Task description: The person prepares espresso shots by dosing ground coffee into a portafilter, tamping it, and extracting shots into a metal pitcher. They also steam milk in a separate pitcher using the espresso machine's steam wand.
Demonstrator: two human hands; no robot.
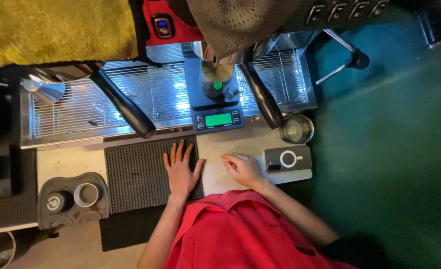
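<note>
Left hand (181, 170): flat on the black mat (135, 179), below the scale (217, 119), fingers spread.
Right hand (242, 168): on the counter (220, 149), fingers curled, empty, touching the phone (287, 159).
Scale: green display, cup (215, 78) on it.

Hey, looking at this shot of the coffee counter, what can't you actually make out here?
Head view only:
- Cup on the scale: its contents are hidden by a knitted hat overhead.
- Scale's green display: digits too small and blurred.
- Right hand: fingers curled, so whether it holds anything is unclear.
- Phone: lies face down, screen hidden.
- Left hand: flat on the black mat, palm side hidden.
- Machine at the left edge: cut off by the frame.
</note>
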